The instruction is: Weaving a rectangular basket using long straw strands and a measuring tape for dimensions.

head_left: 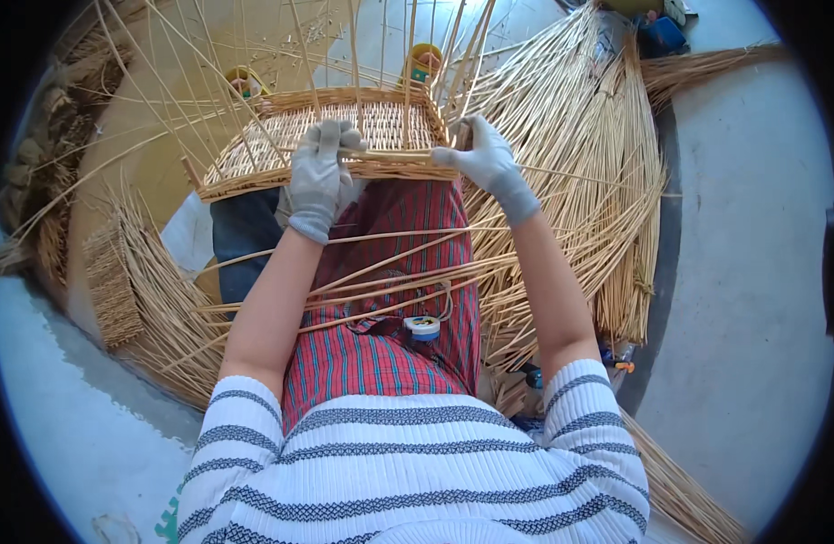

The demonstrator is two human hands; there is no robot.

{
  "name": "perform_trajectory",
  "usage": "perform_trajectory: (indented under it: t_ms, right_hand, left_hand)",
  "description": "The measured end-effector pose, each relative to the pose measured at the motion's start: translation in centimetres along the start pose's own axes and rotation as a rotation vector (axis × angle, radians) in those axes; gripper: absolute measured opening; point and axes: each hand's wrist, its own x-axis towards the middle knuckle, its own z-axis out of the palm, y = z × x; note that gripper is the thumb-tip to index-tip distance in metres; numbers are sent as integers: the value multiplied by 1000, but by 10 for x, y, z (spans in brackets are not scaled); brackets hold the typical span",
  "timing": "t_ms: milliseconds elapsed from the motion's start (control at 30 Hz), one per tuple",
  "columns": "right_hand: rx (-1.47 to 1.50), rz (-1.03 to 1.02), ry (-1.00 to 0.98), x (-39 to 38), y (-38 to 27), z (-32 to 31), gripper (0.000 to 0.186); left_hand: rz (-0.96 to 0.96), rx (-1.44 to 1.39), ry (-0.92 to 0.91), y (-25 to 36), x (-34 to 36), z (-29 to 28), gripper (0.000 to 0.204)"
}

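Note:
A half-woven wicker basket [363, 127] rests across my knees, its woven base facing up and tall stakes [305, 54] rising around its edges. My left hand [319, 181], in a pale work glove, closes over the near edge of the weave, fingers on top. At the near right corner my gloved right hand [489, 165] is closed on a wicker rod [394, 155] that runs along this edge between both hands. The fingers partly cover their grip. Several loose rods [381, 286] lie across my lap, over a red plaid cloth [381, 363].
On the right spreads a large heap of wicker rods [580, 163]. More bundled rods [154, 281] lie at the left. A blue and white tape measure [423, 328] sits on my lap. Two yellow round things [424, 62] are beyond the basket. A blue object [662, 34] stands far right.

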Motion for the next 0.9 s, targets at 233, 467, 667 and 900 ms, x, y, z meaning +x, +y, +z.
perform_trajectory:
  t_ms: [233, 467, 667, 900]
  right_hand:
    - [-470, 111, 516, 15, -26, 51, 52]
    - [-289, 276, 426, 39, -30, 57, 19]
    - [-289, 74, 491, 27, 15, 46, 26]
    - [-446, -498, 494, -29, -94, 114, 63]
  left_hand:
    - [835, 866, -520, 50, 45, 163, 40]
    - [586, 740, -495, 28, -63, 93, 71]
    - [554, 720, 37, 14, -88, -81, 35]
    - [286, 563, -61, 29, -39, -104, 77]
